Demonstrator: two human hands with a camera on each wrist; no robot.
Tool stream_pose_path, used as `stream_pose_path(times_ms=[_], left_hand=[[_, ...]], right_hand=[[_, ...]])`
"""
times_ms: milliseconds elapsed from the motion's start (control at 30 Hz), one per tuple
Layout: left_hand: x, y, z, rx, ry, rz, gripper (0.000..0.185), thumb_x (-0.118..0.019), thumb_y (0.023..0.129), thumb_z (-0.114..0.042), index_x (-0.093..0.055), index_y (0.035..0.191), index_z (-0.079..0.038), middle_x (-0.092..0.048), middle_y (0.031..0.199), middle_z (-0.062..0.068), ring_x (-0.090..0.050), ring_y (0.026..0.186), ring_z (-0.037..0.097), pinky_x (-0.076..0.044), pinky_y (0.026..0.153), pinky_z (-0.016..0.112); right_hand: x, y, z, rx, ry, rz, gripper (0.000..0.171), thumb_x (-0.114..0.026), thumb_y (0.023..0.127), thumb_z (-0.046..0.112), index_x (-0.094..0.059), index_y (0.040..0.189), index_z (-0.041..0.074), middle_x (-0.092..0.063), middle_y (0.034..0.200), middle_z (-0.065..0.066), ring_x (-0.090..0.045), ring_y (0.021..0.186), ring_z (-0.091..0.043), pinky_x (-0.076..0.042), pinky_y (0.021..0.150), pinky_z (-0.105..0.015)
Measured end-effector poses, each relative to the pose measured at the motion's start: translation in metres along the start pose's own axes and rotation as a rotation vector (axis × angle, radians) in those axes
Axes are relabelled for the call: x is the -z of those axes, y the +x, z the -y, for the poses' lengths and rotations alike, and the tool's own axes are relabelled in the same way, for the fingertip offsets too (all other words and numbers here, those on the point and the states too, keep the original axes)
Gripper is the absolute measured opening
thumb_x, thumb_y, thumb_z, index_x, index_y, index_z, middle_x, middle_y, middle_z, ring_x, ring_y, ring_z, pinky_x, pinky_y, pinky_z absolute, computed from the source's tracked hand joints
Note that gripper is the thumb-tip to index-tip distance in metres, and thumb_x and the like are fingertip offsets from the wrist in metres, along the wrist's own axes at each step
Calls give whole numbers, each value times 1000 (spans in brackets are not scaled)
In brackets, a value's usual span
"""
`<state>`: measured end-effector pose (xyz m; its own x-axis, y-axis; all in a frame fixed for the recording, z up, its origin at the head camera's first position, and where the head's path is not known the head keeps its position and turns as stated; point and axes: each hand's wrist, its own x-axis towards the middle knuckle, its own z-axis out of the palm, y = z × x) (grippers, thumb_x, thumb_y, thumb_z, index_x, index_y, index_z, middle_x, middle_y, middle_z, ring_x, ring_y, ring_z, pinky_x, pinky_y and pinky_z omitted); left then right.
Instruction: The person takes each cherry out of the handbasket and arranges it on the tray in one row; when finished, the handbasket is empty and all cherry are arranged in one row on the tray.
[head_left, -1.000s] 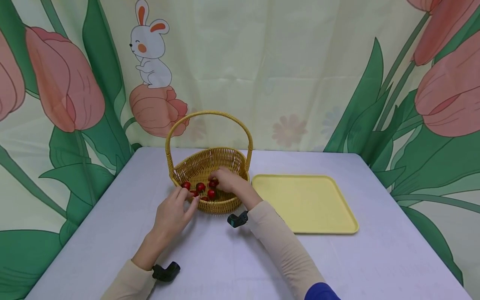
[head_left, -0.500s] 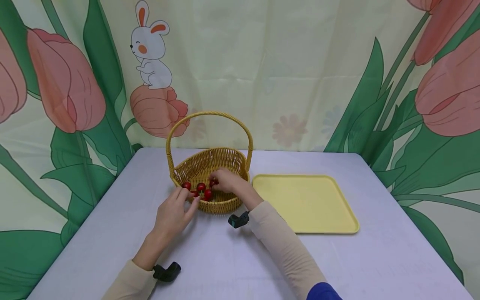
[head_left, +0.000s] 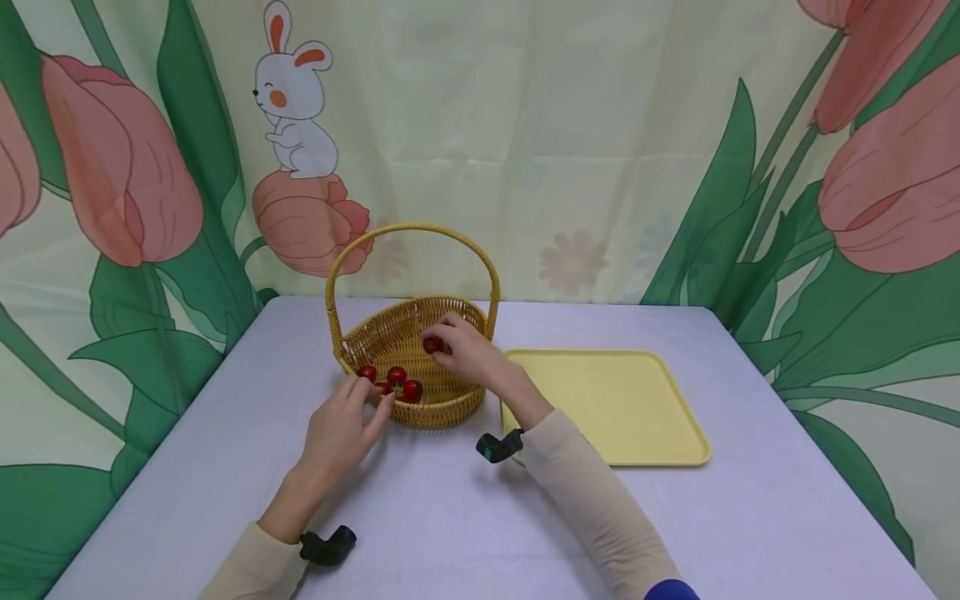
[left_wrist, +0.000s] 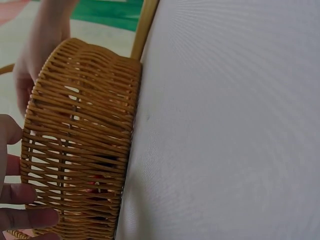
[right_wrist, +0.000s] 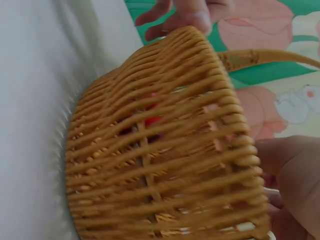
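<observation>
A yellow-brown wicker basket (head_left: 442, 414) with a tall arched handle stands on the table. Several small round red fruits (head_left: 412, 390) lie inside it, toward the near left. My left hand (head_left: 341, 425) holds the basket's near-left rim, its fingertips against the weave in the left wrist view. Above the basket's interior, my right hand (head_left: 472, 354) pinches one dark red round fruit (head_left: 432, 344) between thumb and fingers. In the right wrist view the basket wall (right_wrist: 165, 145) hides most of the contents, and the right hand's fingers (right_wrist: 295, 175) show just beyond the rim.
A pale yellow rectangular tray (head_left: 622, 408) lies right of the basket, partly behind the right forearm. A white cloth covers the table (head_left: 420, 517). Behind it hangs a curtain (head_left: 600, 125) printed with tulips and a rabbit.
My right hand has risen from among the fruits with one pinched in its fingers, moving slightly back and right. The left hand stays at the basket rim.
</observation>
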<state>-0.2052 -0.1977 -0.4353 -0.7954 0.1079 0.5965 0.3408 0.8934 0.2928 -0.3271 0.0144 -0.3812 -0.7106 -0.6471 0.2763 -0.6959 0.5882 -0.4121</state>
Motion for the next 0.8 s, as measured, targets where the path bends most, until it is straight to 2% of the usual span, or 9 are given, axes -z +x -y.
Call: stream_pose_path(times_ms=[300,567,800], left_hand=[[-1,0,0,-3,-6,-14,20,-70,92,-25,-63,95,-7,-60,88,6,-46,65,11,-42,54,25],[-2,1,1,-9,-9,-14,20,-69,92,-26,-63,94,-6,-61,89,7,-46,64,11,-41,53,25],[-3,1,3,-19,-20,-20,20,-70,92,-25,-62,94,-7,-61,90,6,-47,65,11,-42,53,25]], right_hand=[[17,-24,-3,30,99,-102,33,-74,90,12,-65,122,6,-54,116,-10,-62,96,-19,-56,84,-26],[32,-45,-10,25,183,-179,30,-73,91,8,-62,119,5,-52,112,-10,-65,94,-20,-57,82,-29],[46,-58,-23,55,193,-286,31,-69,93,6,-64,123,3,-54,114,-12,-68,95,-22,-59,84,-32]])
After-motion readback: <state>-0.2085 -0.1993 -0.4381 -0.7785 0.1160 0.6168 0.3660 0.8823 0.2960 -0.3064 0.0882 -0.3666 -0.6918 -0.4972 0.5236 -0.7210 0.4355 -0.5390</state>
